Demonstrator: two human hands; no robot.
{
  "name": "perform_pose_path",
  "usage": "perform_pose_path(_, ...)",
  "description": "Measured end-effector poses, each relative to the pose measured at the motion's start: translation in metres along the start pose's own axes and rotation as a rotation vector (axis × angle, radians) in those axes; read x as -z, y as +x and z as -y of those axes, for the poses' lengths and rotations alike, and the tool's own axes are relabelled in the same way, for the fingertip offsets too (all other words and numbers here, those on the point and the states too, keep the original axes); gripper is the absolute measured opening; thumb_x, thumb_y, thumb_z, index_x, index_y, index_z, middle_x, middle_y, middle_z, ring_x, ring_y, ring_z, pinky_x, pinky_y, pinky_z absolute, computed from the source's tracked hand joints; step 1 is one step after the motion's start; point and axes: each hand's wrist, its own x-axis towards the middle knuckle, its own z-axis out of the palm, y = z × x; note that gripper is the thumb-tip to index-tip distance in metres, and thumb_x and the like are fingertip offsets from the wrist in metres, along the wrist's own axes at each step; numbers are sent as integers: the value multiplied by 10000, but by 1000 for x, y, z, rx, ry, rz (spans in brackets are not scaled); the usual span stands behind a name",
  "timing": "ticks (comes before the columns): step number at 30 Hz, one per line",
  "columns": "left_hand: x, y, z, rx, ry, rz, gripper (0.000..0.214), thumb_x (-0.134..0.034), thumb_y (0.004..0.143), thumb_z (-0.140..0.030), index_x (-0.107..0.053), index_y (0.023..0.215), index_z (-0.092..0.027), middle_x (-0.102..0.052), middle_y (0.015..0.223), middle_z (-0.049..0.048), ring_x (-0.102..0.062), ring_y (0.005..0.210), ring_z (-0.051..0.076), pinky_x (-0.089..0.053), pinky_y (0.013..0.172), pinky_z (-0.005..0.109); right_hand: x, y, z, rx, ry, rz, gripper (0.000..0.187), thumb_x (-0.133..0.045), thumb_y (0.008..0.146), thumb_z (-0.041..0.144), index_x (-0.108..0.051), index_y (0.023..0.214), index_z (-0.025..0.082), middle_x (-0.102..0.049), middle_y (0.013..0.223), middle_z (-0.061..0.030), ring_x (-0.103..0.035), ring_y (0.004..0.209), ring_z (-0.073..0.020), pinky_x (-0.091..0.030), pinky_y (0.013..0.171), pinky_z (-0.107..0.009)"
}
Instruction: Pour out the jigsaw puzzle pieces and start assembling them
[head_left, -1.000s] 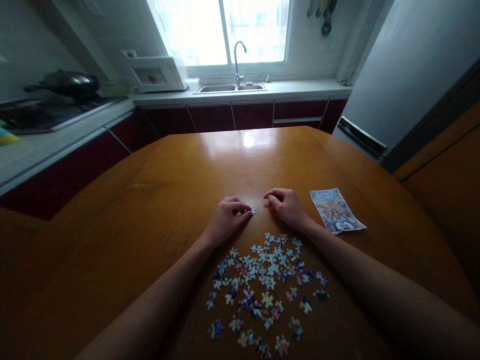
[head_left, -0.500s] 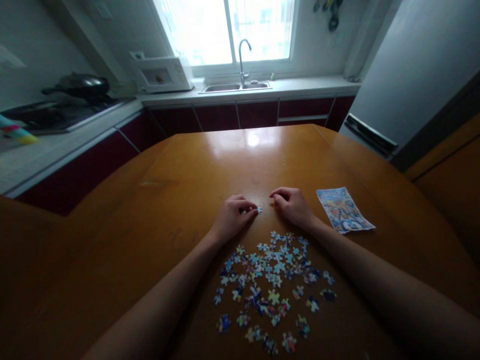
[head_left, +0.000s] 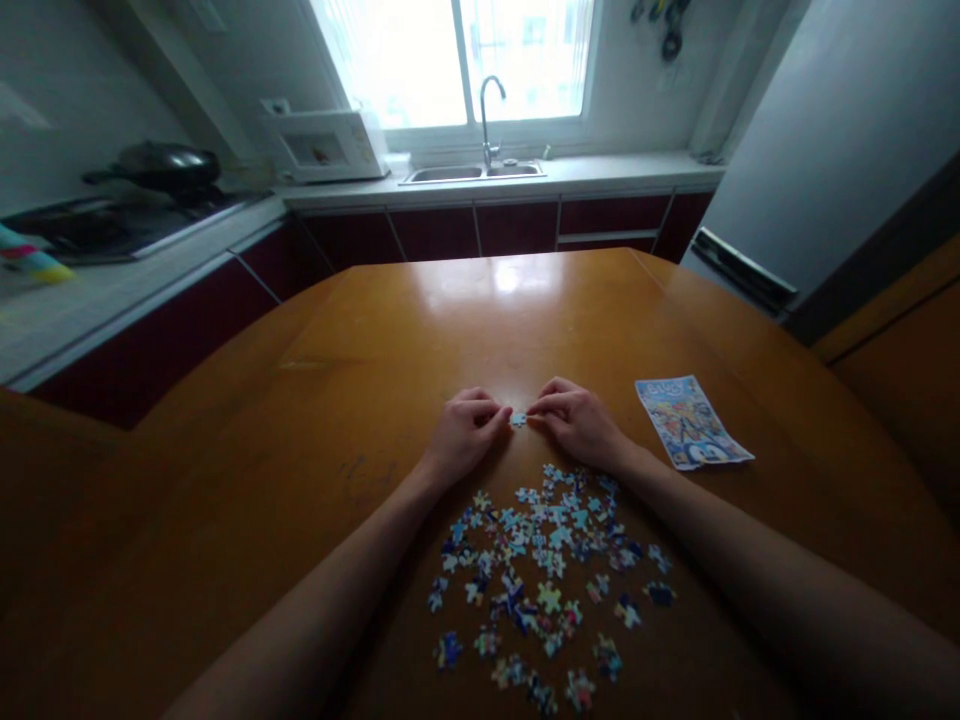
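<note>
A small light-blue jigsaw puzzle piece [head_left: 518,420] is between my two hands, just above or on the wooden table. My left hand [head_left: 469,430] is closed, thumb and fingertips at the left edge of the piece. From the other side my right hand [head_left: 576,420] pinches at its right edge, fingers bent together. A scattered heap of loose puzzle pieces [head_left: 559,537], mostly pale blue with some dark blue and yellow ones, lies nearer to me, between my forearms.
Right of my right hand lies a creased picture sheet [head_left: 690,424] with a colourful cartoon print. The brown wooden table [head_left: 420,330] spreads out around my hands. Beyond it are a counter with a sink [head_left: 472,174], a microwave [head_left: 330,148], and a stove with a pan [head_left: 161,168].
My right hand has moved left and its fingertips have come to the puzzle piece. The left hand has stayed almost in place, its fingers now drawn slightly back along the piece.
</note>
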Motion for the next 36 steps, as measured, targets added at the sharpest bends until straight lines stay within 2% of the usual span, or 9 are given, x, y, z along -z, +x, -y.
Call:
perform_pose_path(3, 0, 0, -1, -4, -6, 21, 244, -638, 910, -279, -757, 721, -179, -614, 734, 33, -574, 742, 161, -426, 668, 279, 1, -1, 2, 2, -33, 31, 153, -662, 875, 212, -801, 881, 277, -691, 935, -33, -623, 800, -164, -446, 724, -300)
perform_pose_path(8, -4, -1, 3, -38, -14, 40, 92, -717, 855, -247, -794, 885, -206, -645, 774, 38, -574, 776, 174, -450, 697, 288, 1, -3, 2, 22, -88, 59, 177, -658, 889, 223, -810, 887, 314, -694, 943, -19, -629, 816, -162, -436, 730, -298)
perform_pose_path(19, -6, -1, 8, -66, 0, 46, 80, -733, 858, -257, -804, 881, -228, -677, 790, 44, -594, 820, 196, -461, 737, 325, 4, -2, 3, 24, -91, 77, 187, -652, 881, 223, -813, 884, 318, -693, 958, -23, -630, 803, -168, -449, 728, -314)
perform_pose_path(22, -6, -1, 9, -77, 7, 49, 82, -730, 862, -263, -804, 874, -231, -681, 784, 43, -590, 818, 197, -459, 739, 328, 2, -1, 0, 29, -56, 52, 203, -640, 867, 183, -809, 882, 294, -692, 945, -32, -631, 807, -172, -457, 725, -315)
perform_pose_path(28, -6, -1, 8, -63, -3, 56, 83, -729, 860, -268, -802, 872, -229, -685, 781, 40, -589, 799, 191, -462, 729, 320, -2, 2, -5, -27, 113, -101, 239, -576, 830, 89, -784, 854, 206, -687, 857, -53, -637, 793, -174, -479, 720, -307)
perform_pose_path(33, -4, -1, 4, -30, -23, 61, 99, -735, 852, -276, -800, 898, -216, -681, 790, 42, -594, 786, 182, -462, 722, 304, -1, 2, -2, -37, 114, -89, 201, -590, 818, 115, -772, 828, 200, -695, 855, -57, -636, 783, -178, -480, 731, -316)
perform_pose_path(36, -4, 0, 4, 1, -45, 48, 207, -641, 926, -321, -793, 881, -188, -660, 777, 45, -591, 746, 166, -450, 689, 286, 0, 2, -2, -30, 97, -89, 191, -594, 815, 119, -768, 816, 199, -698, 862, -58, -635, 787, -177, -477, 746, -316)
